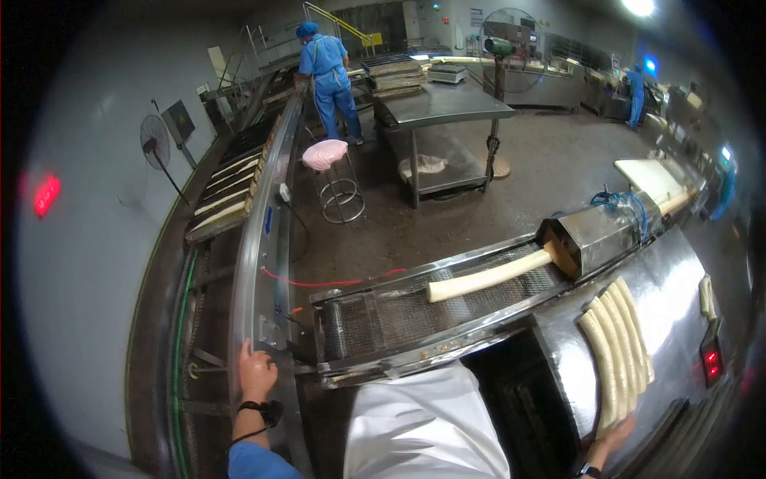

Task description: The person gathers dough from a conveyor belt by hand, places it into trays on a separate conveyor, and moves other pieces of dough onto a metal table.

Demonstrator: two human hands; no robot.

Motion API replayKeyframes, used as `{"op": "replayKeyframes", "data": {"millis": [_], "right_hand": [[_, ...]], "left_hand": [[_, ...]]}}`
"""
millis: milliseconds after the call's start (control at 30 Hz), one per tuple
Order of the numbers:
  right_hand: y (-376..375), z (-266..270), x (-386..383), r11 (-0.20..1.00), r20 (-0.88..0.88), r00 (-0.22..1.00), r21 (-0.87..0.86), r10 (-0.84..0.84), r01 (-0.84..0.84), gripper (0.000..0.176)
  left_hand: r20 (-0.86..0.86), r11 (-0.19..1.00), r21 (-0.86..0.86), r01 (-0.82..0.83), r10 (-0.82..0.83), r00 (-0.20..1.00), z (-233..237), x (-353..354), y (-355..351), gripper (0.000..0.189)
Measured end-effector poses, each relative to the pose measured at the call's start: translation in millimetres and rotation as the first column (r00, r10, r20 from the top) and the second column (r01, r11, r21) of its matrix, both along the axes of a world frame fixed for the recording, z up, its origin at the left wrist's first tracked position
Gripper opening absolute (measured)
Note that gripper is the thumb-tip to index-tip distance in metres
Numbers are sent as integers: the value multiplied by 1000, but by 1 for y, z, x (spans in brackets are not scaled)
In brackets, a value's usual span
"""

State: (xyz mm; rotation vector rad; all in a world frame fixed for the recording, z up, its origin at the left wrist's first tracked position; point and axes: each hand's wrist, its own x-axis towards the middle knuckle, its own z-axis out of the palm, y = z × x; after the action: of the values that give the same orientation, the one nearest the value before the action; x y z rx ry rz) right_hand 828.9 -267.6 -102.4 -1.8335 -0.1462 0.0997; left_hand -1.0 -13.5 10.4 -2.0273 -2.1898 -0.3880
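My left hand (257, 375), with a black band at the wrist, is closed over the edge of the metal rail (254, 299) on the left conveyor. Near the bottom right, my right hand (613, 439) touches the near ends of several pale dough strips (610, 351) lying side by side on the steel table (674, 267). Its fingers look stretched along the ends, partly hidden, and I see no strip lifted. Between my hands, one long dough strip (487, 275) lies on the mesh conveyor belt (383, 319), its far end at the metal housing (602, 239).
Trays with dough strips (227, 195) line the left conveyor. A pink-topped stool (325, 154) and a steel worktable (443, 104) stand ahead. A person in blue (327, 76) works by the conveyor; another person (635, 96) stands far right. A red digital display (712, 363) sits at right.
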Motion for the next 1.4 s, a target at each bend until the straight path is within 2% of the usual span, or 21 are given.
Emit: {"op": "replayKeyframes", "data": {"millis": [67, 100, 167, 233, 300, 367, 400, 433, 467, 500, 567, 600, 667, 700, 833, 967, 1067, 1200, 1233, 1300, 1400], "right_hand": [[3, -46, 48, 948, 363, 911, -309, 196, -81, 66], [14, -40, 46, 948, 361, 912, -307, 195, -81, 66], [75, 41, -9, 992, 130, 988, 104, -79, 65, 63], [90, 75, -36, 979, 59, 997, 202, -52, 39, 66], [91, 75, -27, 954, -4, 1000, 299, -5, 6, 69], [81, 45, 3, 970, 159, 979, -224, 131, -94, 89], [77, 32, 18, 970, 161, 977, -220, 140, -103, 89], [74, 18, 31, 904, 215, 954, -416, 208, -103, 94], [77, 14, 39, 801, 257, 924, -593, 284, -82, 99], [79, 15, 43, 804, 263, 919, -589, 293, -88, 99], [83, 50, 20, 356, 166, 855, -934, 491, -23, 101], [85, 67, 10, 360, 175, 850, -933, 497, -18, 101], [92, 98, -4, 198, 33, 754, -972, 656, -129, 100], [95, 109, -9, 200, 42, 750, -972, 660, -122, 100], [112, 122, -20, 226, 36, 733, -960, 680, -163, 100], [130, 119, -19, 149, -20, 735, -975, 678, -164, 98], [132, 92, 5, 132, 12, 690, -984, 723, -121, 99], [117, 88, 5, 176, 89, 611, -981, 786, -84, 110], [112, 89, 5, 176, 91, 609, -981, 788, -82, 110], [102, 89, 6, 191, 83, 598, -974, 798, -120, 107], [96, 81, 8, 245, 139, 605, -965, 784, -97, 105]], "left_hand": [[-20, 1000, 20, 8, -8, 1000, -6, -3, 1, 19], [-34, 999, 39, 14, -13, 999, -8, -3, 1, 19], [-7, 998, 46, -40, 40, 999, -3, 7, 0, 20], [29, 994, 52, -92, 91, 995, -4, 28, 6, 22], [226, 961, 137, -240, 206, 952, -19, 50, 25, 28], [522, 990, 90, -108, 46, 852, -38, 73, 52, 42], [471, 996, 91, -2, -41, 881, -27, 101, 60, 47], [353, 982, 169, 84, -140, 925, -30, 124, 71, 48], [445, 982, 143, 126, -177, 878, -19, 152, 82, 46], [427, 972, 142, 186, -230, 875, -11, 177, 90, 48], [334, 913, 201, 356, -405, 851, -19, 207, 117, 52], [311, 898, 183, 400, -438, 843, -26, 220, 129, 55], [406, 932, 98, 350, -358, 841, -21, 245, 136, 57], [484, 949, -1, 314, -274, 831, -20, 252, 137, 59], [223, 928, -79, 363, -339, 914, -8, 261, 139, 56], [124, 926, -49, 374, -366, 922, 10, 272, 113, 46], [399, 908, -74, 412, -352, 847, 11, 267, 105, 37], [422, 887, -176, 426, -323, 847, 23, 244, 80, 37], [424, 888, -175, 425, -321, 847, 20, 235, 77, 37], [296, 921, 26, 388, -378, 877, 7, 214, 64, 50], [227, 951, 51, 304, -308, 924, 7, 190, 48, 48]]}}
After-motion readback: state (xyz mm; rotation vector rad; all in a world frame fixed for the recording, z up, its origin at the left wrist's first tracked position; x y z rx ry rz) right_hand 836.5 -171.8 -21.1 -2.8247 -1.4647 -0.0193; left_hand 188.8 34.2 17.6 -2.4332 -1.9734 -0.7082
